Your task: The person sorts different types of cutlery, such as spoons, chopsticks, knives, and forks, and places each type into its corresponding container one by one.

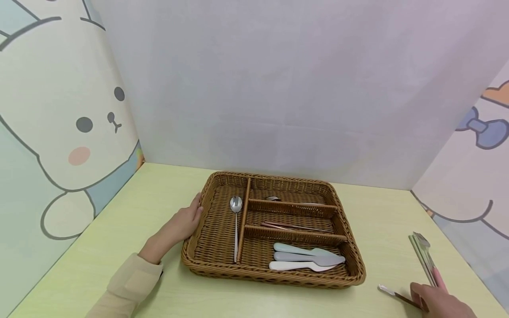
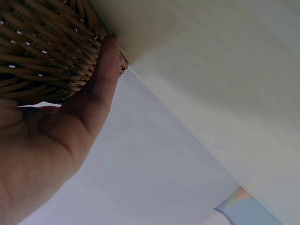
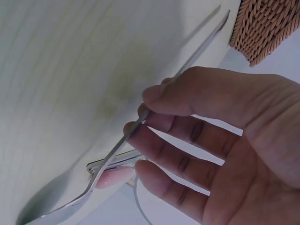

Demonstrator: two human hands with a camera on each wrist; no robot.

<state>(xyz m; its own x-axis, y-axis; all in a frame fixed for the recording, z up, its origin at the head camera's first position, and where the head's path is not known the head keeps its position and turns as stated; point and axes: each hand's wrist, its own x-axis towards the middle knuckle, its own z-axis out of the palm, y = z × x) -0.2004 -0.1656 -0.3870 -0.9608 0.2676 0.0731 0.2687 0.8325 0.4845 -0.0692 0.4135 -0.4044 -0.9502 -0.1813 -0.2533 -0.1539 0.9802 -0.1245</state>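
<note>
At the left side of a brown wicker cutlery tray [image 1: 294, 278], my left hand [image 1: 187, 223] grips the wall. Its fingers lie along the outside [image 2: 98, 89] and the thumb is at the rim. My right hand [image 1: 441, 302] pinches a thin metal spoon [image 3: 110, 157] by its handle, between thumb and fingertips, just over the table. The spoon's bowl points to the lower left in the right wrist view; in the head view the hand hides much of it. Beside that hand lie a metal fork [image 1: 422, 240], pale green sticks [image 1: 421, 258] and a pink handle [image 1: 439, 280].
The tray's left compartment holds a long silver spoon [image 1: 236, 221]. Thin pinkish sticks [image 1: 294, 226] lie in the middle one, and a partly hidden spoon [image 1: 272, 198] at the back. Mint, grey and white spreaders [image 1: 306, 257] lie in front. Printed fabric walls [image 1: 278, 88] enclose the table.
</note>
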